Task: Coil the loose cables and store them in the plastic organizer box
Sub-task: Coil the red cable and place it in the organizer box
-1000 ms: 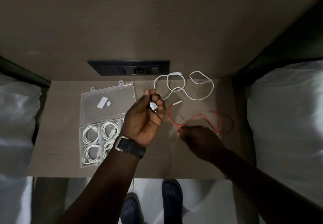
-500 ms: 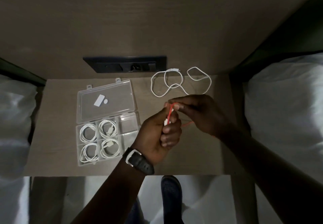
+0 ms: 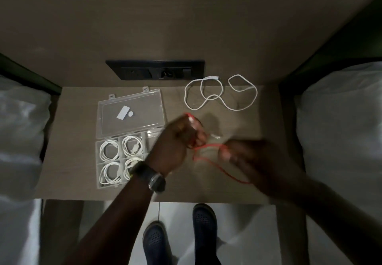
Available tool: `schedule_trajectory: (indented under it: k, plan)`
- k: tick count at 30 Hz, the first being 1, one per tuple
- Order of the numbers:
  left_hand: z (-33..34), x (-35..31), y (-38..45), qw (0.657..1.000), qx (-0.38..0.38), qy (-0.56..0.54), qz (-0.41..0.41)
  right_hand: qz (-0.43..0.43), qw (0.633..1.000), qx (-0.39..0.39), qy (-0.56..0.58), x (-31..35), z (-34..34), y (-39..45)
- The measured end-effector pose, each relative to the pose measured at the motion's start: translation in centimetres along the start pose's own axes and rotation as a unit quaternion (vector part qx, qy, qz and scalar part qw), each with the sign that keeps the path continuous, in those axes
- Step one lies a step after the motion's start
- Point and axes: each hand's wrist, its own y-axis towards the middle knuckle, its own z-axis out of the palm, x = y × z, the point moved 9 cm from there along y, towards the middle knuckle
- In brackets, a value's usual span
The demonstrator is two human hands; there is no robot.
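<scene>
My left hand [image 3: 179, 140] is closed on one end of a red cable [image 3: 208, 157], with red loops showing around its fingers and a white plug sticking out to the right. My right hand [image 3: 248, 159], blurred, pinches the same red cable a little further right; the rest of it trails down toward the table's front. A loose white cable [image 3: 219, 95] lies in open loops at the back right. The clear plastic organizer box [image 3: 99, 182] stands open at the left, with coiled white cables [image 3: 109, 151] in several compartments.
The box lid [image 3: 132, 116] lies flat behind the compartments. A black socket panel [image 3: 155, 69] is set in the wall behind the small wooden table [image 3: 78, 140]. White bedding flanks both sides. My two dark shoes [image 3: 202, 221] show below the front edge.
My left hand moved up and left with the red cable wound on it. My right hand slid down and right along the cable. The white cable stayed put.
</scene>
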Motion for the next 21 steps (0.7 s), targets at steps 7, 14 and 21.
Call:
schedule_trajectory:
  k: [7, 14, 21]
  plan:
    - [6.7, 0.9, -3.8, 0.898, 0.142, -0.386, -0.154, 0.114, 0.976, -0.178, 0.054, -5.4, -3.5, 4.4]
    - [2.2, -0.4, -1.1, 0.805, 0.019, -0.589, -0.071, 0.136, 0.986, 0.048, 0.079, -3.7, 6.5, -0.9]
    - [1.2, 0.1, -0.4, 0.999, -0.022, -0.026, -0.015, 0.099, 0.993, -0.035, 0.051, -2.1, -0.2, -3.3]
